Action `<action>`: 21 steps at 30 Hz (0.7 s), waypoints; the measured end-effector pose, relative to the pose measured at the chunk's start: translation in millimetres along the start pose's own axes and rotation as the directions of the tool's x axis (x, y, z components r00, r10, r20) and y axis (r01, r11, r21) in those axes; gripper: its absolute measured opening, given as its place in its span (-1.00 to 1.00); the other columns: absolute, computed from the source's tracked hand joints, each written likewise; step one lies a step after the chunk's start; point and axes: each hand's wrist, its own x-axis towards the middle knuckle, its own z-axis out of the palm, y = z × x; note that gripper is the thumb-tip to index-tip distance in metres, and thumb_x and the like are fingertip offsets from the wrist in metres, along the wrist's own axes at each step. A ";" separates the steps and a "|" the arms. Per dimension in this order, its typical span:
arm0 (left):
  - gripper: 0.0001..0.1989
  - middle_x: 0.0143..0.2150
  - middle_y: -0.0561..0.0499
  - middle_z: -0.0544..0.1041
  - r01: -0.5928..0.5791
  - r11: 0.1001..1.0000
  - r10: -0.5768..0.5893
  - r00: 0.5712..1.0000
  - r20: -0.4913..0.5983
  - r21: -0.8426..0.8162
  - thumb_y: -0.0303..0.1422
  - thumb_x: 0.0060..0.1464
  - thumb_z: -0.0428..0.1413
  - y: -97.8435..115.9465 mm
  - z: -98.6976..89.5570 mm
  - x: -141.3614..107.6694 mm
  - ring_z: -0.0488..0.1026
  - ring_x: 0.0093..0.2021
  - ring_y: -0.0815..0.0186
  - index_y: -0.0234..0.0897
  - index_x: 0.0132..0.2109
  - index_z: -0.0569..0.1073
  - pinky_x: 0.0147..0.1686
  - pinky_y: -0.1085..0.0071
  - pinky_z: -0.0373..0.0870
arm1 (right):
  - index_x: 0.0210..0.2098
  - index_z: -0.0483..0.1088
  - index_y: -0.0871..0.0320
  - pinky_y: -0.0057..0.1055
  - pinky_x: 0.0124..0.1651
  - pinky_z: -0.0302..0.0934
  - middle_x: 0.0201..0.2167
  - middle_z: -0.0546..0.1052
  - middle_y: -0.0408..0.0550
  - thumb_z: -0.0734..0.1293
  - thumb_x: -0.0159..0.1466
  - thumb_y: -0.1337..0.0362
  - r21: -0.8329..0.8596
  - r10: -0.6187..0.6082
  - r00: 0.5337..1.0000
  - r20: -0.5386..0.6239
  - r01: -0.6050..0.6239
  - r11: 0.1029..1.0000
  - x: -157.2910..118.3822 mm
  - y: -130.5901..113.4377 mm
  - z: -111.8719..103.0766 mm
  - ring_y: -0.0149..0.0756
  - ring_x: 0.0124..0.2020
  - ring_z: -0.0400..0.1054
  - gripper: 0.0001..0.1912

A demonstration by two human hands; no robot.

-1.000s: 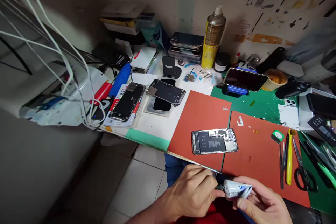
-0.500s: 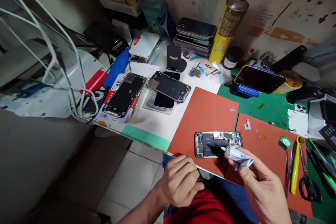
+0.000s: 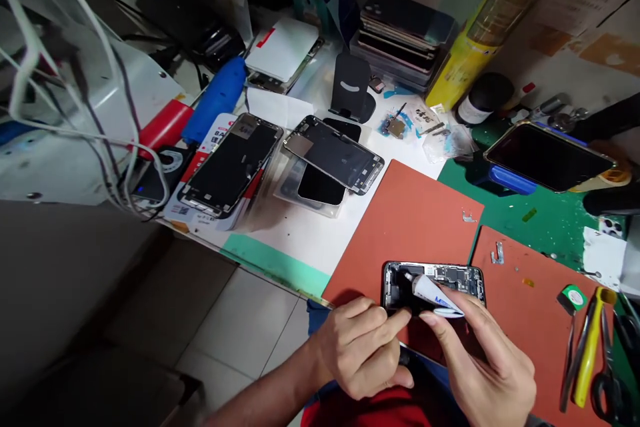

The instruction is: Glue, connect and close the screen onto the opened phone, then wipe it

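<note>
An opened phone with its inner boards bare lies on the orange mat near the front edge. My right hand pinches a white squeeze tube with blue lettering. The tube tilts over the phone, its thin nozzle toward the phone's dark left part. At the phone's lower left edge is my left hand. Its index finger reaches to that edge while the other fingers are curled around something dark that I cannot make out. Part of the phone is hidden behind the tube and fingers.
Two detached phone screens lie to the left. Tweezers, a yellow-handled tool and scissors lie at right. A phone on a blue stand and a yellow spray can stand behind. White cables hang at left.
The tube has moved left over the phone and tilted more steeply, its nozzle now over the left part. My left hand has moved closer, stretching its index finger to the phone's edge. The view has shifted.
</note>
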 end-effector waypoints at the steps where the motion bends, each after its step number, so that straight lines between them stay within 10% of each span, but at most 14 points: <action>1: -0.43 -0.10 -0.33 0.73 -0.005 1.000 0.005 1.000 -0.009 0.007 -0.22 0.57 -0.15 0.1 1.5 -0.7 0.50 -0.38 0.26 -0.30 -0.43 0.44 -0.41 0.26 0.26 | 0.14 0.57 0.08 -0.30 -0.06 0.60 -0.13 0.72 -0.07 0.52 0.34 0.43 -0.023 -0.024 1.000 0.011 0.024 0.999 0.8 0.9 2.9 -0.22 -0.21 0.65 -0.61; 21: -0.39 -0.17 -0.27 0.74 0.034 0.999 -0.036 0.997 0.068 0.039 -0.27 0.55 -0.17 2.4 -0.1 3.7 0.44 -0.43 0.28 -0.26 -0.52 0.39 -0.45 0.26 0.16 | 0.23 0.52 0.07 -0.23 -0.07 0.53 -0.12 0.67 -0.07 0.49 0.32 0.57 -0.048 -0.053 0.995 0.086 0.057 0.997 6.9 -1.3 15.9 -0.19 -0.21 0.60 -0.45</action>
